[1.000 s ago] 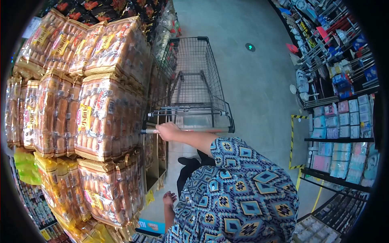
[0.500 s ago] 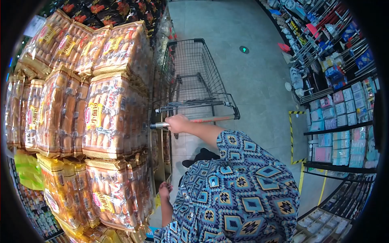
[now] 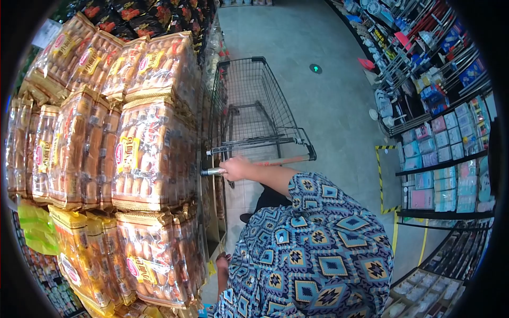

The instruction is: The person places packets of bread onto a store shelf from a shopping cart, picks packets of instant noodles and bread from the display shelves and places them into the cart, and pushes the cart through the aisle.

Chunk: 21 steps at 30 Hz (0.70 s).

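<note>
My right hand [image 3: 237, 168] is closed around the left part of the handle bar [image 3: 283, 160] of a wire shopping cart [image 3: 248, 100]. Grey floor shows through the cart's mesh. My left hand [image 3: 222, 262] hangs low by my left side, close to the base of the bread display. Its fingers are small and dim here, loosely curled, and I see nothing in them. To the left of both hands rise stacked clear packs of small bread rolls [image 3: 146, 153] with yellow labels. My patterned blue sleeve and shirt [image 3: 313, 254] fill the lower middle.
The cart's left side runs close along the bread stack. Shelves of packaged goods [image 3: 440, 143] line the right, with mops and long-handled tools [image 3: 429, 58] farther up. Yellow-black tape [image 3: 380, 180] and a round green arrow marker [image 3: 316, 69] are on the grey floor [image 3: 339, 111].
The cart and my right hand sit slightly lower in view, the hand still on the handle. My left hand has swung down a little, and more of my dark-clad leg shows.
</note>
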Tool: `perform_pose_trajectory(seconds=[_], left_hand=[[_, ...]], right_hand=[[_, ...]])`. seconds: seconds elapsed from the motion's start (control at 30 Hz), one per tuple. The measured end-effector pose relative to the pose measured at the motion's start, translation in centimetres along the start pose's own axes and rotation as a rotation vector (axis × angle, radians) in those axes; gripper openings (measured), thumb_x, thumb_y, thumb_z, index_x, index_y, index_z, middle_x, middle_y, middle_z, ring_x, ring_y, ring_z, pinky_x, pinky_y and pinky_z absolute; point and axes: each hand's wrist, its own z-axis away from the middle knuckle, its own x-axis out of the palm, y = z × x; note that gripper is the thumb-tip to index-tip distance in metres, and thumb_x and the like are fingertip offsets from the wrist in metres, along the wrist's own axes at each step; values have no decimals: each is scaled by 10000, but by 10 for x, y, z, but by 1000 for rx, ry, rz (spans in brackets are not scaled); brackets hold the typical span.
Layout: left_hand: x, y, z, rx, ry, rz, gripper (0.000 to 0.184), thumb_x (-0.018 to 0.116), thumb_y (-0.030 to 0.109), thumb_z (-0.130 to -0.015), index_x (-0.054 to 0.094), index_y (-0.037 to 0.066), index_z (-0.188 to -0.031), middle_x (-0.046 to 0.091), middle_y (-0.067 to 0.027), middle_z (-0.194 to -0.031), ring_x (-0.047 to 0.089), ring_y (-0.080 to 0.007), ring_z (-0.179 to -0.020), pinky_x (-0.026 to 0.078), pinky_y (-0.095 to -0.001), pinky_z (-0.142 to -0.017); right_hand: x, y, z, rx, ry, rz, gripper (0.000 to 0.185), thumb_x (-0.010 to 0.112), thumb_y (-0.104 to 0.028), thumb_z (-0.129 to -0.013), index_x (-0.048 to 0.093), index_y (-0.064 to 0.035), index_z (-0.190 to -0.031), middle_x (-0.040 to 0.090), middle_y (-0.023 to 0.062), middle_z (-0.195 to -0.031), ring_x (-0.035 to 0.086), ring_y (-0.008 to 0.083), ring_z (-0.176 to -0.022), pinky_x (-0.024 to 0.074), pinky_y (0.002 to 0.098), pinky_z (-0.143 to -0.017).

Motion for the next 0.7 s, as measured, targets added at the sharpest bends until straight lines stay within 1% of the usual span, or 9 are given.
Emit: perform_pose_trajectory(seconds=[0.13, 0.23, 0.33, 0.4, 0.43, 0.47, 0.6, 0.67, 0.7], left_hand=[[5, -13, -17, 31, -22, 54, 241, 521, 184, -900, 542, 5, -1059, 629, -96, -909, 651, -226, -791, 509, -328, -614], [35, -1, -29, 136, 96, -43, 253, 513, 182, -914, 534, -4, -1083, 633, -115, -917, 654, -225, -807, 512, -301, -620], [75, 40, -16, 274, 38, -275, 262, 500, 196, -926, 524, 22, -1120, 635, -115, -908, 651, -223, -775, 513, -300, -588], [98, 62, -3, 351, 43, -400, 269, 492, 205, -933, 518, 39, -1144, 636, -114, -902, 649, -221, -754, 514, -299, -567], [109, 70, -1, 203, 49, -201, 269, 490, 208, -936, 518, 50, -1151, 638, -113, -903, 644, -214, -724, 512, -300, -554], [118, 78, 1, 70, 57, 23, 268, 487, 212, -938, 518, 61, -1158, 640, -112, -904, 639, -208, -694, 510, -302, -541], [137, 95, 11, 83, 132, 44, 263, 493, 227, -927, 543, 72, -1133, 653, -95, -902, 618, -172, -614, 501, -299, -543], [138, 96, 20, 90, 187, 79, 258, 501, 234, -921, 550, 81, -1123, 654, -89, -895, 622, -173, -622, 498, -304, -547], [139, 97, 23, 97, 204, 62, 254, 510, 240, -914, 558, 89, -1113, 655, -82, -889, 626, -174, -630, 496, -309, -550]], right_hand=[[1, -2, -1, -8, 14, -24, 198, 550, -262, -779, 609, -80, -828, 659, 149, -794, 637, 363, -754, 495, 497, -692], [-2, -2, 1, -23, 15, -34, 201, 548, -239, -770, 602, -64, -852, 656, 150, -791, 639, 351, -746, 496, 495, -688], [-1, 4, -2, -64, 1, -32, 220, 542, -238, -776, 595, -51, -879, 654, 148, -794, 640, 347, -747, 498, 489, -688], [8, 6, -8, -48, -40, -84, 251, 572, -230, -774, 595, -49, -947, 651, 187, -840, 640, 366, -786, 501, 491, -711], [-4, 0, -5, 28, -93, -149, 244, 569, -243, -785, 593, -61, -946, 650, 191, -865, 638, 372, -808, 499, 487, -733], [-3, -1, -5, 18, -92, -161, 243, 567, -252, -791, 590, -66, -945, 652, 188, -874, 636, 372, -821, 498, 488, -740], [-1, -2, -12, -90, -110, -127, 267, 569, -295, -806, 578, -64, -941, 653, 184, -889, 631, 373, -852, 492, 487, -761], [-11, -5, -15, 65, -176, -102, 288, 582, -315, -812, 575, -55, -936, 651, 189, -902, 627, 382, -853, 486, 488, -764], [-12, -4, -18, 29, -194, -92, 288, 582, -315, -812, 575, -55, -936, 651, 189, -902, 627, 382, -853, 486, 488, -764]])
